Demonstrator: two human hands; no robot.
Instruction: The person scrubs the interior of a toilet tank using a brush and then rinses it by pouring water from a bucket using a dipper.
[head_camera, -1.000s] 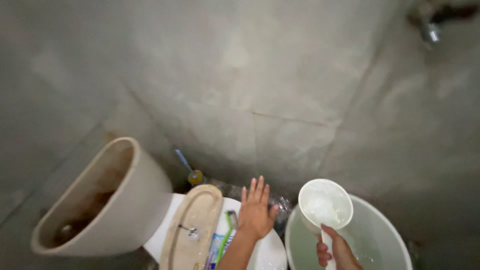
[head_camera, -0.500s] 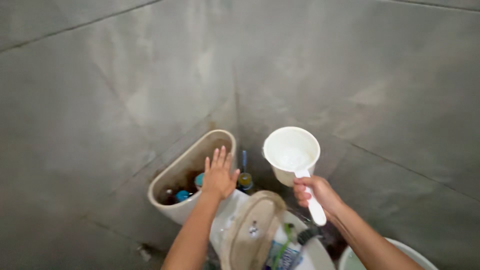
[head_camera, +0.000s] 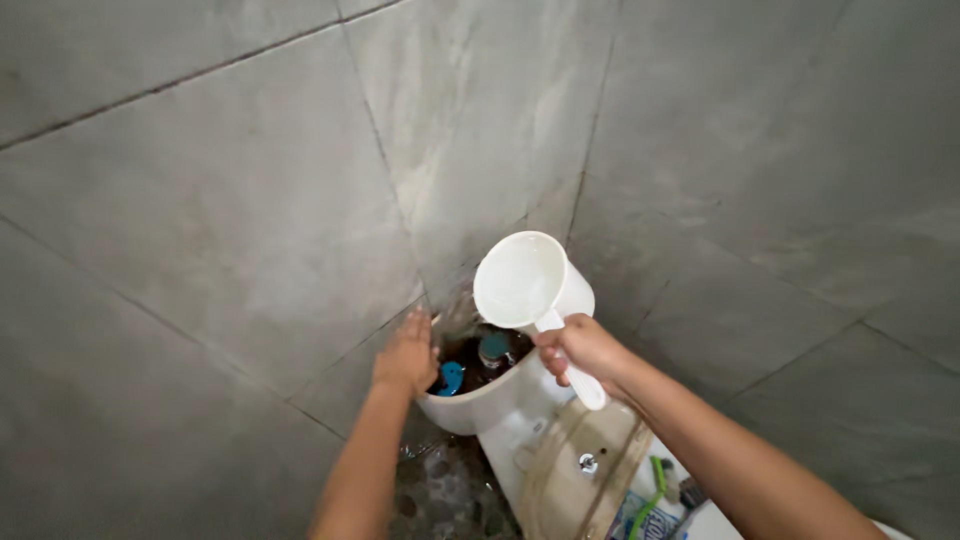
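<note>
Grey tiled walls (head_camera: 250, 200) met in a corner behind an open toilet tank (head_camera: 480, 400), whose white rim showed dark water and blue fittings (head_camera: 450, 378) inside. Over the tank the right hand (head_camera: 575, 348) gripped the handle of a white dipper (head_camera: 528, 282), its fingers (head_camera: 555, 358) wrapped fully round the handle, the scoop tilted so that its mouth faced the camera above the tank's far edge. Whether water was leaving the scoop could not be told. On the tank's left rim rested the left hand (head_camera: 407, 352), its fingers (head_camera: 415, 325) fairly straight and close together, lying over the rim against the wall and clasping nothing. Just below the tank lay its beige lid (head_camera: 580, 470), set aslant with a metal button at its middle. Beside the lid, at the bottom edge, sat a green-handled brush (head_camera: 650, 495) and a blue and white packet (head_camera: 625, 520). Wet, mottled floor (head_camera: 440, 490) showed below the tank, between the two forearms.
</note>
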